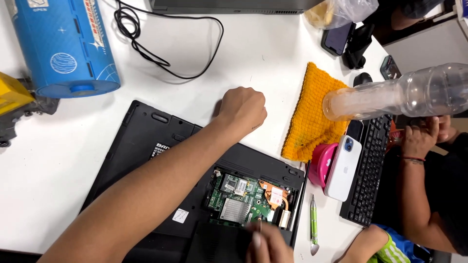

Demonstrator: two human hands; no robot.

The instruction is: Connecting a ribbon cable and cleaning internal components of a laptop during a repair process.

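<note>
A blue cylinder (66,46), orange knitted cloth (312,114), black keyboard (369,170) and white phone (343,168) lie around.

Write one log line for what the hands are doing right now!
left hand: fist on white table above black laptop | right hand: fingertips at opened base by circuit board | green tool: lying beside laptop

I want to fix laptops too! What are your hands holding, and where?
The left hand is a closed fist on the table, nothing visible inside. The right hand touches the loose black cover panel; its grip can't be told.
</note>
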